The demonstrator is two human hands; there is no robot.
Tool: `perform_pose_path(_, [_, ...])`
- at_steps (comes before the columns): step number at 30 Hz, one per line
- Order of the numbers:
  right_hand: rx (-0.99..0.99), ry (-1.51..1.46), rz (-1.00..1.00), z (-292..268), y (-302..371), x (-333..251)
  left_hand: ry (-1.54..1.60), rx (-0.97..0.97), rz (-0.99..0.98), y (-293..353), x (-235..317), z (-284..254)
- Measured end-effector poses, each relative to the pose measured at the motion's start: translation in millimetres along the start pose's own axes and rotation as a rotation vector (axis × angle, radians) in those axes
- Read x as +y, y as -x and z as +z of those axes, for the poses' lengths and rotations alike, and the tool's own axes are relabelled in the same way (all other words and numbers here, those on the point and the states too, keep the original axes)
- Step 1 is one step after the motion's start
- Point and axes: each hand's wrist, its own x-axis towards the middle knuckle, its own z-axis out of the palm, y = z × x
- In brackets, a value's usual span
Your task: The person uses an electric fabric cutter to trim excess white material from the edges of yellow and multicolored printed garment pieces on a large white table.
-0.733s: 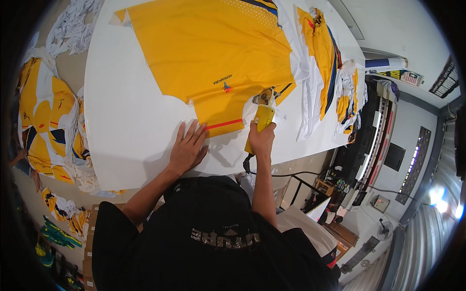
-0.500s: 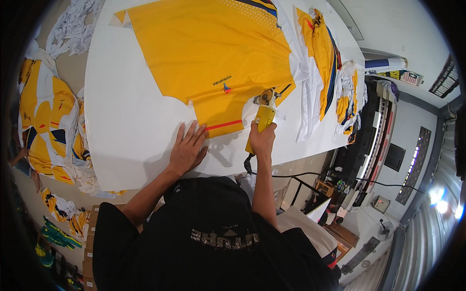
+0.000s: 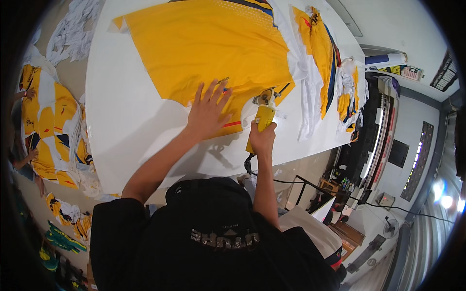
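Note:
A yellow jersey panel (image 3: 208, 48) with a red stripe near its close edge lies spread on the white table (image 3: 126, 140). My right hand (image 3: 263, 138) is wrapped round the yellow body of an electric rotary cloth cutter (image 3: 264, 116). The cutter's metal head sits at the panel's right edge, beside the armhole curve. My left hand (image 3: 208, 111), fingers spread, is over the panel's near part and covers some of the small chest print; whether it presses on the cloth I cannot tell. White waste cloth (image 3: 297, 63) runs along the panel's right side.
Further right on the table lie a bunched yellow and navy piece (image 3: 318, 58) and crumpled scraps (image 3: 345, 97). A black power cord (image 3: 315, 186) trails right from the cutter. At left, another person's hands (image 3: 31, 154) touch yellow and white printed cloth (image 3: 51, 126).
My left hand has moved up and right from the panel's near corner to over the chest print, fingers now spread. The cutter has hardly moved. At left, the other person's hands have shifted onto the cloth.

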Motion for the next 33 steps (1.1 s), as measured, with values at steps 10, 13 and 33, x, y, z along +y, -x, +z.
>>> perform_pose_path(10, [-0.026, -0.042, 0.03, -1.5, -4.7, 0.2, -0.187, -0.161, -0.009, -19.5, -27.5, 19.2])
perform_pose_path(13, [-0.009, 0.006, 0.006, -1.0, -4.9, 3.6, -0.156, -0.153, -0.008, -19.3, -28.2, 19.5])
perform_pose_path(33, [0.012, 0.02, 0.039, -4.6, -7.3, -1.3, -0.15, -0.124, 0.002, -17.1, -30.4, 15.4])
